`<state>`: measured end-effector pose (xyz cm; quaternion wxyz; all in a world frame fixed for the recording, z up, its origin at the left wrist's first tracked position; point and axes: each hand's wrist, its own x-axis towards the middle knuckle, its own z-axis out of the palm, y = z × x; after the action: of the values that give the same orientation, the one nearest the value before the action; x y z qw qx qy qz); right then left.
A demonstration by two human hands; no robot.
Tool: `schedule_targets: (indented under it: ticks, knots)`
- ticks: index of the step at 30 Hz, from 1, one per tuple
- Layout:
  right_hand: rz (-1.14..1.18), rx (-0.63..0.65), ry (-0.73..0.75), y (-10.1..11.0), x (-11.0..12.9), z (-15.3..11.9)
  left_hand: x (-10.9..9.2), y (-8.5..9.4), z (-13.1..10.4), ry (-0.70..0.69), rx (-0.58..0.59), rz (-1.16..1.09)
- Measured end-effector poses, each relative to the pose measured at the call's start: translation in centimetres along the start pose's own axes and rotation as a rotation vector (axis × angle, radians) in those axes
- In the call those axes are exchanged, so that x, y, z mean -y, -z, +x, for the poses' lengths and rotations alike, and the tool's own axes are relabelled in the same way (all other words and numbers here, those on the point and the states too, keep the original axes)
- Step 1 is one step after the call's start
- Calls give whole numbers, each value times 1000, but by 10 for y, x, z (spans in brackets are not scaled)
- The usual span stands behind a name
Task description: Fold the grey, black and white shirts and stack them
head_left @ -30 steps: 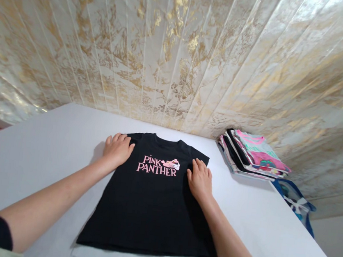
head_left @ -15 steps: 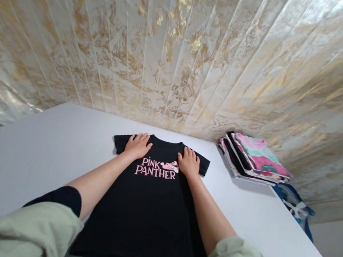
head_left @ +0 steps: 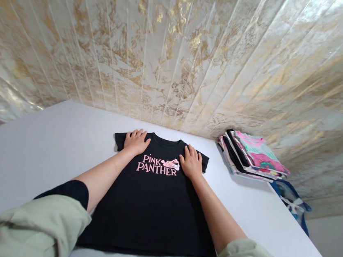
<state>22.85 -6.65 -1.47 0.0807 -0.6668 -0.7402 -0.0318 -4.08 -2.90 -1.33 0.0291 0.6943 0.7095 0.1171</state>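
Note:
A black T-shirt (head_left: 150, 208) lies spread face up in front of me, its neckline away from me and its hem near me. Pink lettering reading "PINK PANTHER" and a pink cartoon head run across its chest. My left hand (head_left: 137, 142) rests flat on the left shoulder by the sleeve, fingers apart. On the other shoulder, my right hand (head_left: 191, 162) lies flat beside the cartoon head, its fingers also stretched out. Both palms press on the cloth without gripping it.
The shirt lies on a white table (head_left: 48, 143). A stack of folded clothes (head_left: 251, 156) stands at the back right, with a blue-edged bag (head_left: 293, 202) beside it past the table edge. Behind the table rises a gold-patterned pleated curtain (head_left: 167, 54).
My right hand has shifted slightly right, uncovering more of the cartoon head. The shirt's hem sits a little higher and further right in view. My left hand stays on its shoulder.

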Motion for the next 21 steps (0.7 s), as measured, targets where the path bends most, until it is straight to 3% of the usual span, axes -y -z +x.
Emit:
schedule_targets:
  ticks: [2,5,9,12,17,19,21]
  knots:
    - [-1,12,36,1,-11,-15,2,-1,1,-6,-2,-2]
    - [5,78,-37,4,-36,-32,5,-1,2,3,-26,-10]
    - [37,110,-86,7,-59,-41,-8,9,-8,-30,-167,0]
    - [131,94,-81,7,-67,-35,-48,21,-33,-184,-236,-42]
    - [261,82,3,5,-80,-19,-140,17,-111,-788,110,-334]
    - [245,78,25,5,-83,-16,-162,6,-142,-896,177,-380]
    - [202,60,32,4,-84,-17,-168,-4,-165,-926,164,-378]
